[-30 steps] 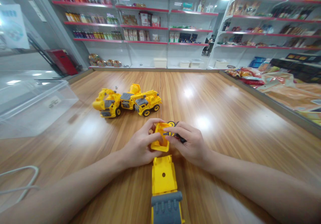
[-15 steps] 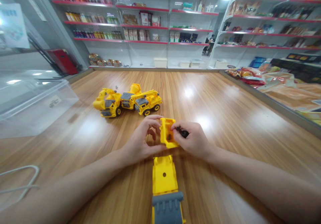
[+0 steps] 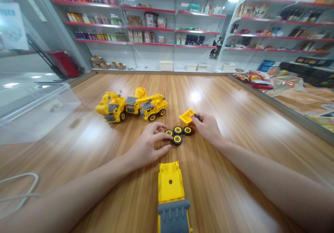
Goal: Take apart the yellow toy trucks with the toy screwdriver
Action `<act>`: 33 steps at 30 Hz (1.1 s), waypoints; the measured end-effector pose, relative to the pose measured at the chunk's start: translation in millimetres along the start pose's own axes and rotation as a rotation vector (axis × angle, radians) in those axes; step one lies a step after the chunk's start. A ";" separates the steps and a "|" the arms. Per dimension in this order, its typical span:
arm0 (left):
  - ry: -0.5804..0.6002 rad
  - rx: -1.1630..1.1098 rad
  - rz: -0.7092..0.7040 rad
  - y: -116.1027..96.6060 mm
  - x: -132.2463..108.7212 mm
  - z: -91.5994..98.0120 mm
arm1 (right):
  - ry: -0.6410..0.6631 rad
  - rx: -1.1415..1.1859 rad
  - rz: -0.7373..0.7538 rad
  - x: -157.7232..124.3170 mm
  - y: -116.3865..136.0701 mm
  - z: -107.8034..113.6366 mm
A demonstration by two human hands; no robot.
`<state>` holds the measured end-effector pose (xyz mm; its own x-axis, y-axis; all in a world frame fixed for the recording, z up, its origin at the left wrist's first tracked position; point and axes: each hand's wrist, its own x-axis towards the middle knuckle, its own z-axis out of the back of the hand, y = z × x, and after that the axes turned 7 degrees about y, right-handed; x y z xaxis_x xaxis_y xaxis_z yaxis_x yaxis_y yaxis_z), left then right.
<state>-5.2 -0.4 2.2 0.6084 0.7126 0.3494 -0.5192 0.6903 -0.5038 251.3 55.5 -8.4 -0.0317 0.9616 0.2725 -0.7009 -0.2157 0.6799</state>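
Observation:
My left hand [image 3: 148, 147] rests on the wooden table [image 3: 235, 121] with fingers bent, its fingertips touching one of several small black-and-yellow toy wheels [image 3: 178, 134] lying in a cluster. My right hand [image 3: 208, 127] is farther away, pinched on a small dark piece [image 3: 198, 117], and touches a small yellow toy part [image 3: 187, 116] sitting on the table. Nearest me lies a yellow toy truck body with a grey end [image 3: 171, 196].
Three assembled yellow toy construction trucks [image 3: 132, 106] stand in a row at the middle left. A clear plastic box [image 3: 33, 107] sits at the left edge. A white cable [image 3: 21, 187] loops at the lower left. Store shelves line the back and right.
The yellow part left both hands and now sits on the table farther away by my right hand. The wheels, hidden before, now lie exposed. My left hand dropped onto them.

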 end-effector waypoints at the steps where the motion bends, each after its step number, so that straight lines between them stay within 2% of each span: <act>1: 0.007 0.010 -0.021 0.1 -0.2 -0.2 | 0.015 -0.021 0.006 -1.2 1.2 -0.1; 5: 0.000 0.027 -0.058 2.9 -1.8 -2.8 | 0.089 -0.068 0.042 -6.5 8.4 0.6; 11: 0.050 0.026 -0.057 5.4 -2.8 -4.0 | 0.157 -0.074 0.179 -14.9 18.1 0.8; 14: 0.070 0.024 -0.076 4.3 -3.3 -3.1 | 0.148 -0.121 0.203 -17.0 20.3 1.2; 20: 0.071 0.016 -0.082 3.0 -3.4 -2.9 | 0.023 -0.213 0.172 -17.2 18.7 4.6; 24: 0.090 0.011 -0.082 2.5 -3.4 -1.9 | 0.047 -0.224 0.143 -17.0 18.9 5.4; 29: 0.098 0.002 -0.086 1.1 -3.7 -0.5 | 0.027 -0.309 0.203 -18.4 20.2 2.3; 33: 0.105 -0.013 -0.082 -0.9 -3.0 0.7 | 0.092 -0.166 0.289 -20.6 19.3 -0.3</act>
<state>-7.0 -3.0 2.2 0.7078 0.6368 0.3057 -0.4580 0.7433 -0.4876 238.2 31.7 -1.1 -0.3050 0.8776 0.3699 -0.7597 -0.4584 0.4612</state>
